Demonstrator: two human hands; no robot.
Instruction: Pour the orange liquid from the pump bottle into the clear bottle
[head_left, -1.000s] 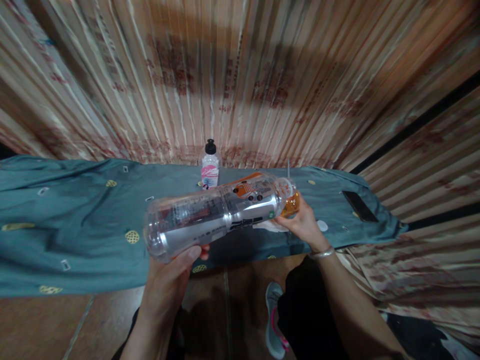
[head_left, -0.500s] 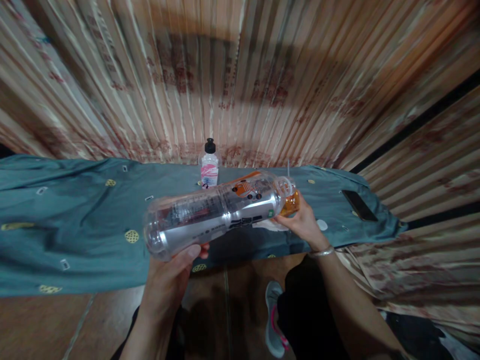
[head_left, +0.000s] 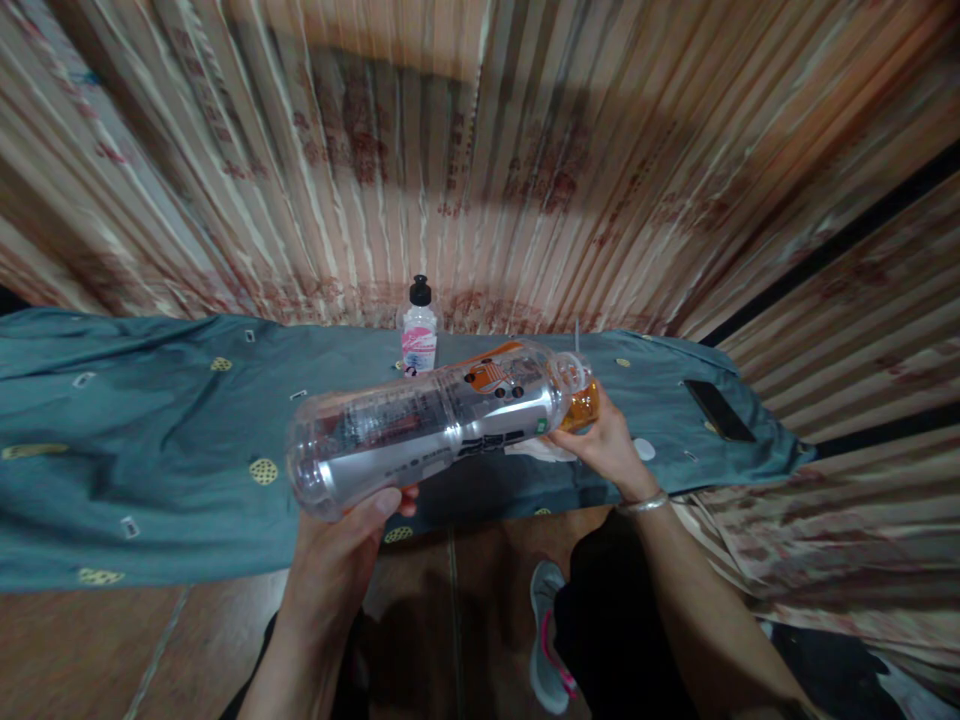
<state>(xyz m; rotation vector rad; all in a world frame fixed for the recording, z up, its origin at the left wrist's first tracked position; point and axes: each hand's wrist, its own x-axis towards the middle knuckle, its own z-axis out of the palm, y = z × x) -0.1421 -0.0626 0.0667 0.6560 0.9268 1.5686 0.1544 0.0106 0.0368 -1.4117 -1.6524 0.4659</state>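
Note:
A large clear plastic bottle (head_left: 427,425) with a silver and orange label lies tilted across the middle of the view, its mouth up at the right. My left hand (head_left: 349,540) grips it from below near its base. Behind the bottle's mouth, my right hand (head_left: 606,445) has its fingers closed round a small container of orange-amber colour (head_left: 581,408). The big bottle's neck overlaps this container, so whether the two touch cannot be made out. Something white and flat (head_left: 540,450) lies under the neck, partly hidden.
A small bottle (head_left: 419,335) with a black cap and pink label stands at the back of the green cloth (head_left: 187,420). A dark phone (head_left: 718,411) and a white round object (head_left: 643,450) lie at the right. Pleated curtains hang behind.

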